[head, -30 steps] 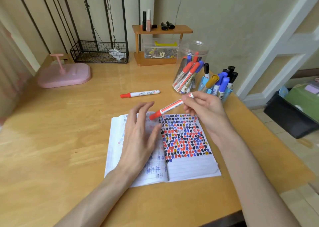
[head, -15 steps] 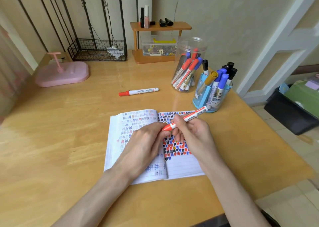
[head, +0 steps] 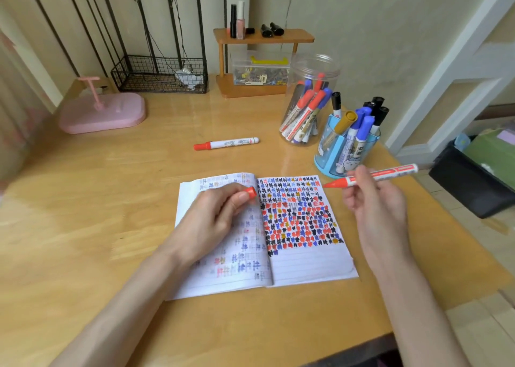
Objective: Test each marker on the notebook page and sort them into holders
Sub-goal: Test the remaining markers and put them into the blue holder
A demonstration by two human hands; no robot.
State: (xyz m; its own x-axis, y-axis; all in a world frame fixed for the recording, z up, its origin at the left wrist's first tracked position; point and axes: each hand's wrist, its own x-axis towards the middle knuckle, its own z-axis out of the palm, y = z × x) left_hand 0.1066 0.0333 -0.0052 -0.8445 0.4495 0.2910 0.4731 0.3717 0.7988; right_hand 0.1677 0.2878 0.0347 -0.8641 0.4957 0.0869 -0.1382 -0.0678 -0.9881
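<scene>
Wooden desk (head: 111,227): right hand (head: 376,202) grips marker (head: 390,172) beside notebook (head: 306,266).

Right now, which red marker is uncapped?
The handheld marker in the right hand: bare tip, while the left hand pinches a red cap. The loose marker on the desk is capped.

Home, lived-in room. Wooden desk (head: 111,227) against painted wall (head: 376,32). 12 o'clock: small shelf (head: 263,36) with nail polish (head: 240,22), clip box (head: 260,69) beneath. 11 o'clock: wire basket (head: 158,74). 10 o'clock: pink stand (head: 103,113). 2 o'clock: white trim (head: 446,74). 3 o'clock: black bin (head: 471,182) on tiled floor (head: 468,235).
</scene>
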